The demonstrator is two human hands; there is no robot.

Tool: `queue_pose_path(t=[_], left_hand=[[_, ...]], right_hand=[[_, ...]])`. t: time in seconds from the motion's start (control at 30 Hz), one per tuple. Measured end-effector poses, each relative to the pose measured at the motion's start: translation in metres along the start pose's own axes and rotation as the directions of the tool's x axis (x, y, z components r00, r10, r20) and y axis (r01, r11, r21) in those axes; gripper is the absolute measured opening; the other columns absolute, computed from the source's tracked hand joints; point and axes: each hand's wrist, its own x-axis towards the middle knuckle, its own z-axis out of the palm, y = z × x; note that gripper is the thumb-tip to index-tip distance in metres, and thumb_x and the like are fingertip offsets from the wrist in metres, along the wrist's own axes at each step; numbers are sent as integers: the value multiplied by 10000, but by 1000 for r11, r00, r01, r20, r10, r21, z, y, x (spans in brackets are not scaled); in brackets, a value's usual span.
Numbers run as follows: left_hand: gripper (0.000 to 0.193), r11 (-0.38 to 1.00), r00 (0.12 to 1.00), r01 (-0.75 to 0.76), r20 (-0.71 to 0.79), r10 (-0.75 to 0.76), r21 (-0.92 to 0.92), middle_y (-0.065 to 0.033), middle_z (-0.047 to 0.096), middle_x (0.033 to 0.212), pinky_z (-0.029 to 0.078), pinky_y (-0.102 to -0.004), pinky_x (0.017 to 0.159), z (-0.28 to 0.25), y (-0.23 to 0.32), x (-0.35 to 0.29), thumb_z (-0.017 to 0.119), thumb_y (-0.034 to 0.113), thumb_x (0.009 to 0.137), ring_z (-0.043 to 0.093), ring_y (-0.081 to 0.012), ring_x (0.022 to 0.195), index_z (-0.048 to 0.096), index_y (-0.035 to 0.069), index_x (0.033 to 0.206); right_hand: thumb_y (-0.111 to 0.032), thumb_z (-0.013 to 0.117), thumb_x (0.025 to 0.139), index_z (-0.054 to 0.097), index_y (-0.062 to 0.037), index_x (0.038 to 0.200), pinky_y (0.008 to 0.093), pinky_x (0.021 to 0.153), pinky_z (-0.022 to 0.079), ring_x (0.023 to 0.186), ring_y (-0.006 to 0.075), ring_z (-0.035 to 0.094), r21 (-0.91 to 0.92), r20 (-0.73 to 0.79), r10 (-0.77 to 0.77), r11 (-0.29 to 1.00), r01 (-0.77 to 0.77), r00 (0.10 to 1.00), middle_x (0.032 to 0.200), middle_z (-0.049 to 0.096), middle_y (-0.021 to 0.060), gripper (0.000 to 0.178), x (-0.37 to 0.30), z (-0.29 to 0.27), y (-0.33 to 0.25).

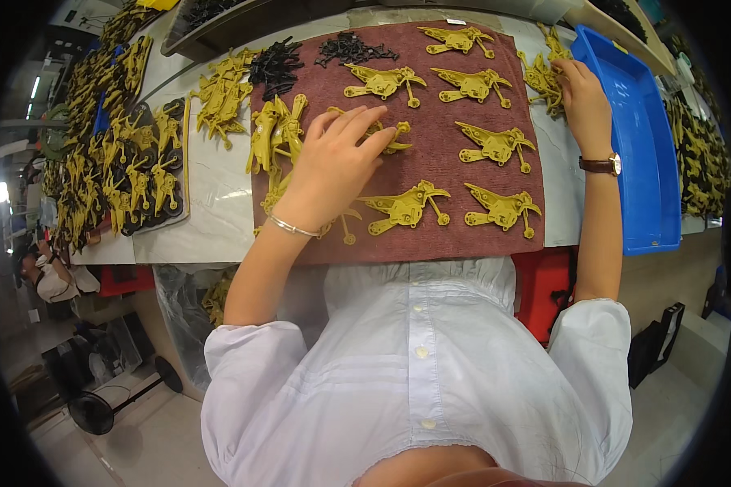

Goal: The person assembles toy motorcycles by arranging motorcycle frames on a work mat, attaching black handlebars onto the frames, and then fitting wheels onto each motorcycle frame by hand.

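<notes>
My left hand [339, 158] is bent over a yellow plastic part [398, 138] lying on the dark red cloth [430, 126], its fingers gripping that part and hiding much of it. At the cloth's right edge, my right hand [585, 105] pinches a yellow plastic part [556, 66] at a small pile; the fingertips are partly hidden. Similar flat yellow parts lie spaced out on the cloth, among them a yellow part [406, 206] nearer to me and another yellow part [499, 144] to the right. More yellow parts [274, 134] are heaped beside my left wrist.
Small black parts [276, 66] sit at the cloth's far left, with another yellow pile [223, 93] beside them. A blue tray [646, 162] stands to the right. At the left, a board [150, 166] carries yellow and black pieces. A shelf edge [244, 36] runs along the back.
</notes>
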Motion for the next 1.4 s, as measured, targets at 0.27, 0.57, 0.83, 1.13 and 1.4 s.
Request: queue_pose_path(t=[0.27,0.57,0.83,1.13,1.4], left_hand=[[327,1000,999,-30,20,30,-5,-36,671,978,471,-346,754,-3,-14,3,642,35,791,617,-212,878,653,82,1115],[444,1000,997,10,81,-8,-22,-102,593,1229,425,-390,880,-1,3,-3,650,156,826,554,-278,1089,577,68,1255],[467,1000,969,-16,248,20,-15,-49,610,1179,373,-373,922,-8,-23,2,669,95,797,542,-233,1096,585,96,1257],[430,1000,976,-15,217,17,-11,-53,621,1121,387,-379,901,3,-3,17,669,122,796,552,-226,1049,603,75,1218],[496,984,992,49,123,-29,-169,-89,614,1107,406,-387,902,-20,20,5,717,167,743,567,-265,1025,587,72,1212]], right_hand=[[-129,627,876,614,-85,1159,392,877,474,1030,333,581,438,28,-143,891,117,989,1102,619,125,286,-17,-23,-58],[-136,719,781,622,-48,1115,414,917,451,1054,322,572,623,270,-380,770,140,885,1123,617,123,359,-35,-41,-94],[-91,708,763,628,-20,1111,392,883,469,1016,313,585,672,342,-357,740,39,869,1056,637,130,364,-36,-41,-86],[-76,705,754,625,-20,1144,385,892,466,1022,317,581,647,298,-386,754,113,873,1082,633,134,402,-40,-35,-82],[-181,803,625,635,-74,1110,402,947,389,1047,278,548,599,357,-413,790,134,838,1087,615,84,524,-58,-80,-95]])
